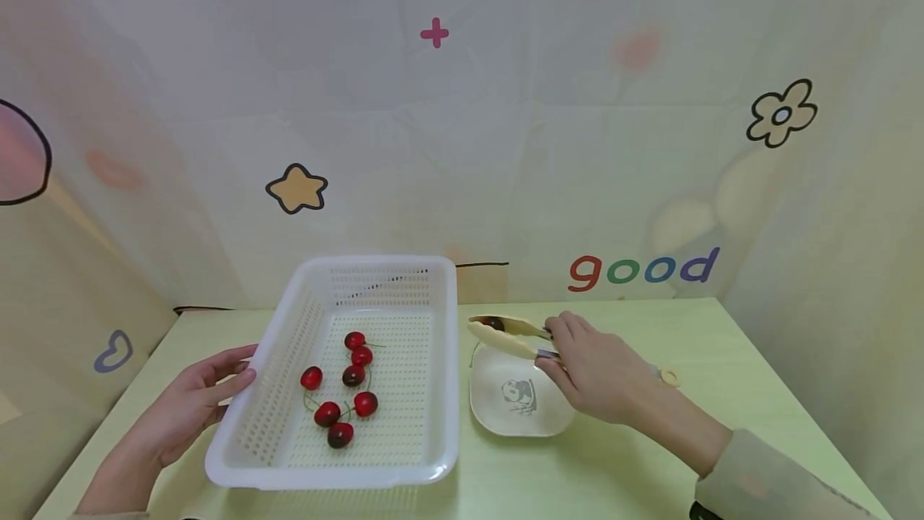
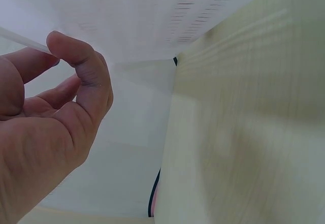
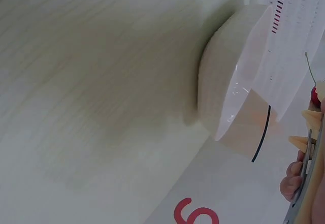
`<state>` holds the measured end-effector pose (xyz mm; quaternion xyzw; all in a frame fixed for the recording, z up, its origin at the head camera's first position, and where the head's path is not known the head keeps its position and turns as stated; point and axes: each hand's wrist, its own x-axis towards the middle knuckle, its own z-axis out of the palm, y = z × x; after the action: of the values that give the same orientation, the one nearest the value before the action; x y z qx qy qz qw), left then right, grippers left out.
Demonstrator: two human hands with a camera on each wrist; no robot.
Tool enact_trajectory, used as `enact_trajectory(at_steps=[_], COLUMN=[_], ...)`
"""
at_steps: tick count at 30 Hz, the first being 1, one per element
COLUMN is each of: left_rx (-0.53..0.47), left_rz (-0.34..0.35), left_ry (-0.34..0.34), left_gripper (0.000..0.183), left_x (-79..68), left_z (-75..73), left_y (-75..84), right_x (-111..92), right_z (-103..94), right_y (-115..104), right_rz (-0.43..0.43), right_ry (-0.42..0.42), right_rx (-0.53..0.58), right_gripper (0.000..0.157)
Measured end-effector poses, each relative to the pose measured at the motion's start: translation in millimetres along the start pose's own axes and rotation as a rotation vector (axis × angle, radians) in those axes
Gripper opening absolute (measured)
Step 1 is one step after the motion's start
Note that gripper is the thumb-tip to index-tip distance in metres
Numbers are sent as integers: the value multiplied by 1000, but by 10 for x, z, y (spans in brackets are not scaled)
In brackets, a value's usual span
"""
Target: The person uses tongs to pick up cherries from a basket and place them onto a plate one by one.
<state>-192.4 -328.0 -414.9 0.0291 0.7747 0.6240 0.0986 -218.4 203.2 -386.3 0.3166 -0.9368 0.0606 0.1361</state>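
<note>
Cherry [image 1: 494,324], glossy and stemmed, is held between the cream tips of the tongs [image 1: 505,341], near the far rim of the panda-print dish [image 1: 556,408]. The tongs are gripped by the right hand [image 1: 599,371]; the perforated white basket [image 1: 332,477] is pinched at its rim by the left hand [image 1: 184,408]. Probably light and slippery, the fruit is best clasped gently around its middle.

fingers [image 3: 290,184] grip tongs [image 3: 299,142] holding a cherry [image 3: 315,97]

Basket wall [image 1: 443,375], narrow gap, bowl [image 1: 554,412] alongside
</note>
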Motion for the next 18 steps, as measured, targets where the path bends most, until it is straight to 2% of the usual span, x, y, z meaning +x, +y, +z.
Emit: enact_trajectory(at_steps=[5, 18], left_rx=[5, 14], left_rz=[5, 3], left_ry=[1, 7], left_gripper=[60, 61], left_x=[10, 9], left_z=[8, -1], left_y=[-4, -20], right_x=[-62, -141], right_z=[85, 309], right_y=[75, 173], right_rz=[-6, 18], right_ry=[-3, -102], right_rx=[-17, -20], right_gripper=[34, 42])
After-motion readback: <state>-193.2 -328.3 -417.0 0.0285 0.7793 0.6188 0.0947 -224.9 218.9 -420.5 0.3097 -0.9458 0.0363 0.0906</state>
